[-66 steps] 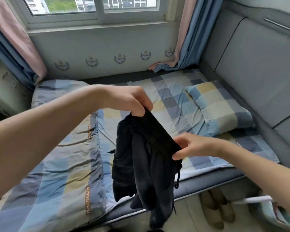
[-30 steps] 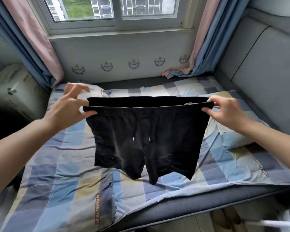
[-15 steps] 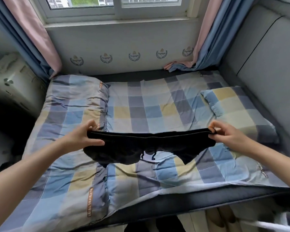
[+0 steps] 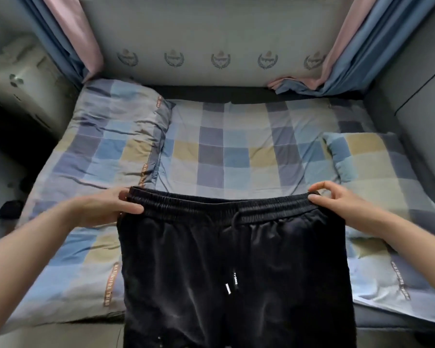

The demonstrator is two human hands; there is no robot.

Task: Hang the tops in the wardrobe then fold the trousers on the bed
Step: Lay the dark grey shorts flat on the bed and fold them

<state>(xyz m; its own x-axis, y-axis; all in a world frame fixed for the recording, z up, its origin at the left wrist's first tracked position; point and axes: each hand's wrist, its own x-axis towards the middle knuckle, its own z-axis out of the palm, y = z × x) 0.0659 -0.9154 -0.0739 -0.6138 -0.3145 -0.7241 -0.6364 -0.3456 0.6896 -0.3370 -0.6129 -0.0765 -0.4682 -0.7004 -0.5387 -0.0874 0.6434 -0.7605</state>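
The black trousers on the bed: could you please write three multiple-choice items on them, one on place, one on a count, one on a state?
1. Where does the left hand hold the black trousers?
A. at a leg hem
B. at the waistband's left end
C. at the drawstring

2. How many white cord tips show on the trousers' front?
A. two
B. none
C. five

3. How do the trousers lie on the bed?
A. rolled into a ball
B. folded into a small square
C. spread out flat, waistband stretched wide

Answers: 1 B, its thumb lies over that end, while the right hand pinches the other; 2 A, two tips hang below the knot; 3 C, the front faces up unfolded.
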